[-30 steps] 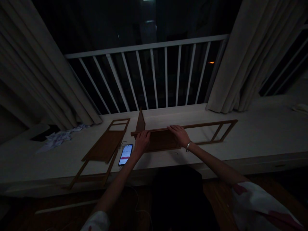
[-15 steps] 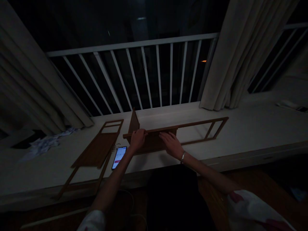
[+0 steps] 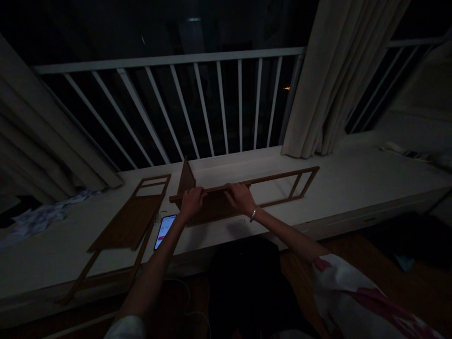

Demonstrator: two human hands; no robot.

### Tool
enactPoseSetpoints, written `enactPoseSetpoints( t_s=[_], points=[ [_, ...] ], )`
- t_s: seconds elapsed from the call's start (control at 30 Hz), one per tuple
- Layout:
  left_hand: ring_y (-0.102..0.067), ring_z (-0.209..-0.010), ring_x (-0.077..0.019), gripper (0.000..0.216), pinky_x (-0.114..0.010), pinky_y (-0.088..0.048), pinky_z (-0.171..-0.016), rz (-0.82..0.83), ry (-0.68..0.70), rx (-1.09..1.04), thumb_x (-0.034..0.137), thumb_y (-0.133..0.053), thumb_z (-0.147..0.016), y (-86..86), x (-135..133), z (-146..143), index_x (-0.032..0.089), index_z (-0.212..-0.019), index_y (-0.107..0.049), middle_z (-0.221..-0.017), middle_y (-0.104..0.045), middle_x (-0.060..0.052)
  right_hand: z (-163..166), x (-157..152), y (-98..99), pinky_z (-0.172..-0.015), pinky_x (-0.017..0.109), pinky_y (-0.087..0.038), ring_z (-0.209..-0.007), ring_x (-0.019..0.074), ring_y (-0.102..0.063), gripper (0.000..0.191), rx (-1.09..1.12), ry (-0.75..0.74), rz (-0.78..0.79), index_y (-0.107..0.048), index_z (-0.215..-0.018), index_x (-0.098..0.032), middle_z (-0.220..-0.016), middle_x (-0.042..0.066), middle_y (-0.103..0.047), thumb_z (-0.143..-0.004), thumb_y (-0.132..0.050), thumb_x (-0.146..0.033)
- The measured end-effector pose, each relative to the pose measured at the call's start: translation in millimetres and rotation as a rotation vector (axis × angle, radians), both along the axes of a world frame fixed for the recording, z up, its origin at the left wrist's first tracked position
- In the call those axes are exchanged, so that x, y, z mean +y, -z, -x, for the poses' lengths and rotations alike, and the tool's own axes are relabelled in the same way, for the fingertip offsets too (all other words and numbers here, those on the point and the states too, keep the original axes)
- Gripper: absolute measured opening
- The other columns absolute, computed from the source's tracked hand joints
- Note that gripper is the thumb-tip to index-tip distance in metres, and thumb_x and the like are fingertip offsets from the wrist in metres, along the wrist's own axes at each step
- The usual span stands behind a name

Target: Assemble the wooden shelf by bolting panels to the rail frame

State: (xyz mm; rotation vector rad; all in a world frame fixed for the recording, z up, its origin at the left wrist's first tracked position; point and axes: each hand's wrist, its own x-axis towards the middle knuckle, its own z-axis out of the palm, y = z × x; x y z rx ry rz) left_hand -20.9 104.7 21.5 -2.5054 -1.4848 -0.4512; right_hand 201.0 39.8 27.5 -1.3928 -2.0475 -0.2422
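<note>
A brown wooden frame (image 3: 290, 174) with slatted or solid panels rests on its long side on the white ledge, its open ladder-like end pointing right. A small upright panel (image 3: 186, 177) rises behind its left end. My left hand (image 3: 191, 202) is closed over the frame's upper edge near that end. Further right, my right hand (image 3: 241, 197), with a bracelet at the wrist, is curled over the same edge. The fingertips of both hands are partly hidden behind the panel. A second wooden frame with a panel (image 3: 129, 219) lies to the left.
A lit phone (image 3: 164, 231) lies on the ledge (image 3: 339, 197) between the two frames. Behind stand white railings (image 3: 201, 103) before a dark window, with curtains (image 3: 312, 89) on both sides. Checked cloth (image 3: 42, 219) is at the far left. The second frame overhangs the ledge's front edge.
My right hand has slid a little left and its stretched fingers have curled over the frame's edge. My left hand keeps its place on the frame. The whole view has shifted to the right.
</note>
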Motion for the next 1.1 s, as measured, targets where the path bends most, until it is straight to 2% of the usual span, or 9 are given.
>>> enactPoseSetpoints(
  t_s=[0.07, 0.13, 0.27, 0.43, 0.7, 0.87, 0.97, 1.1],
  points=[
    [-0.054, -0.093, -0.0221, 0.024, -0.035, -0.034, -0.080, -0.001, -0.005, 0.006, 0.036, -0.035, -0.089, 0.1, 0.0, -0.3, 0.019, -0.098, -0.051, -0.097, -0.062, -0.008, -6.5, 9.9, -12.0, -0.086, 0.034, -0.031, -0.101, 0.0221, -0.051, 0.035, -0.018, 0.011, -0.023, -0.048, -0.117, -0.015, -0.112, 0.012, -0.059, -0.094, -0.033, -0.036],
    [-0.054, -0.093, -0.0225, 0.025, -0.035, -0.034, -0.081, -0.007, -0.018, 0.013, 0.035, -0.035, -0.089, 0.7, -0.4, -0.8, 0.018, -0.098, -0.051, -0.096, -0.061, -0.009, -8.7, 17.9, -14.8, -0.089, 0.036, -0.029, -0.106, 0.0232, -0.048, 0.037, -0.070, 0.024, -0.013, -0.047, -0.118, -0.016, -0.116, 0.013, -0.056, -0.093, -0.034, -0.038],
    [-0.053, -0.095, -0.0225, 0.026, -0.035, -0.034, -0.083, -0.012, -0.021, 0.026, 0.035, -0.034, -0.089, 1.2, 0.5, -0.6, 0.018, -0.099, -0.050, -0.098, -0.061, -0.010, 2.8, 26.3, 5.1, -0.093, 0.040, -0.026, -0.107, 0.0235, -0.046, 0.039, -0.156, 0.060, 0.035, -0.047, -0.120, -0.015, -0.113, 0.013, -0.057, -0.093, -0.033, -0.040],
    [-0.055, -0.093, -0.0229, 0.025, -0.033, -0.035, -0.078, 0.010, 0.007, 0.049, 0.036, -0.037, -0.088, -0.6, 6.4, 2.9, 0.019, -0.099, -0.051, -0.098, -0.062, -0.008, 20.8, 28.9, 30.1, -0.097, 0.045, -0.022, -0.105, 0.0248, -0.043, 0.035, -0.092, 0.184, -0.023, -0.046, -0.119, -0.018, -0.110, 0.012, -0.057, -0.092, -0.035, -0.038],
    [-0.054, -0.093, -0.0248, 0.026, -0.036, -0.034, -0.080, -0.034, -0.009, 0.089, 0.035, -0.035, -0.088, -1.0, 0.3, -0.1, 0.017, -0.099, -0.051, -0.098, -0.061, -0.010, 21.2, 22.2, 22.5, -0.096, 0.043, -0.023, -0.104, 0.0248, -0.041, 0.032, -0.086, 0.189, 0.019, -0.046, -0.118, -0.018, -0.110, 0.011, -0.054, -0.092, -0.037, -0.035],
    [-0.053, -0.092, -0.0248, 0.026, -0.036, -0.034, -0.079, -0.095, -0.029, 0.135, 0.034, -0.034, -0.089, -1.0, -20.8, -1.7, 0.017, -0.099, -0.050, -0.098, -0.060, -0.010, 18.8, 7.0, 22.2, -0.094, 0.042, -0.024, -0.102, 0.0237, -0.043, 0.029, -0.061, 0.157, 0.021, -0.048, -0.115, -0.020, -0.108, 0.010, -0.056, -0.091, -0.039, -0.034],
    [-0.052, -0.090, -0.0248, 0.025, -0.037, -0.034, -0.078, -0.123, -0.033, 0.159, 0.033, -0.034, -0.089, 0.9, -44.0, -0.5, 0.017, -0.097, -0.051, -0.096, -0.060, -0.010, 17.3, -11.6, 23.2, -0.092, 0.041, -0.026, -0.100, 0.0229, -0.045, 0.028, -0.054, 0.117, 0.026, -0.050, -0.113, -0.021, -0.104, 0.009, -0.058, -0.091, -0.040, -0.034],
    [-0.051, -0.093, -0.0245, 0.024, -0.037, -0.035, -0.080, -0.106, -0.039, 0.138, 0.029, -0.036, -0.088, 10.3, -78.9, 2.4, 0.018, -0.104, -0.051, -0.099, -0.059, -0.010, 16.5, -44.6, 23.9, -0.091, 0.040, -0.027, -0.099, 0.0226, -0.046, 0.025, -0.023, 0.106, 0.083, -0.052, -0.111, -0.024, -0.104, 0.007, -0.060, -0.090, -0.044, -0.034]
  ],
)
